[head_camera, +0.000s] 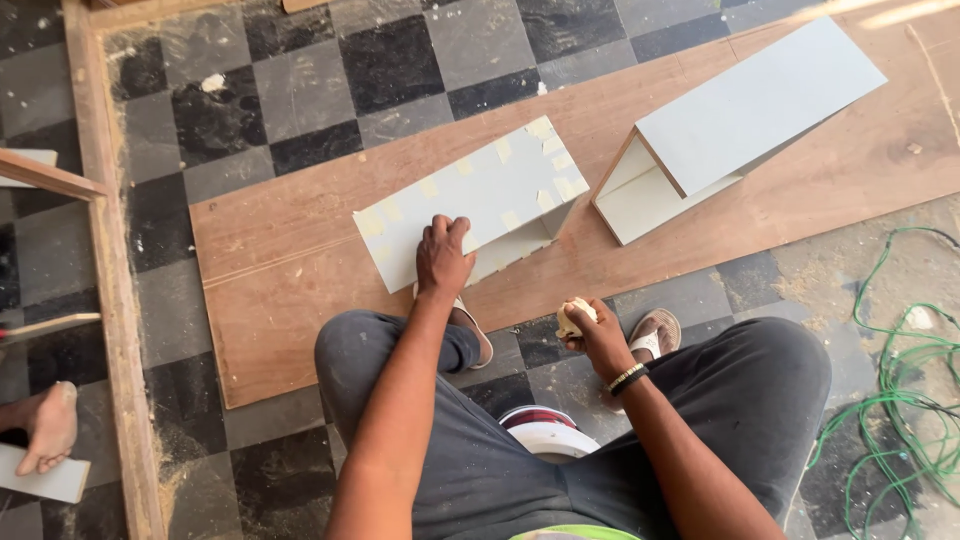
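Down on the floor, your left hand (443, 256) lies palm-down on the near edge of a grey laminated panel (470, 200), fingers bent and pressing on its surface. That panel is dotted with small pale patches of filler and sits tilted on a long plywood sheet (300, 270) spread over the black-and-grey chequered floor (260, 90). Your right hand (597, 335) is closed around a small pale lump of putty (573, 317), held just above your knee and apart from the panel. Just beside the patched panel, to its right on the same plywood, stands a second grey board piece (740, 110) with an open white interior showing its brown edge. Your sandalled feet (655, 335) rest at the plywood's near edge. A wooden frame rail (115, 300) runs along the left, another person's bare foot (48, 428) shows beyond it, and green wire (900, 400) lies tangled at the right
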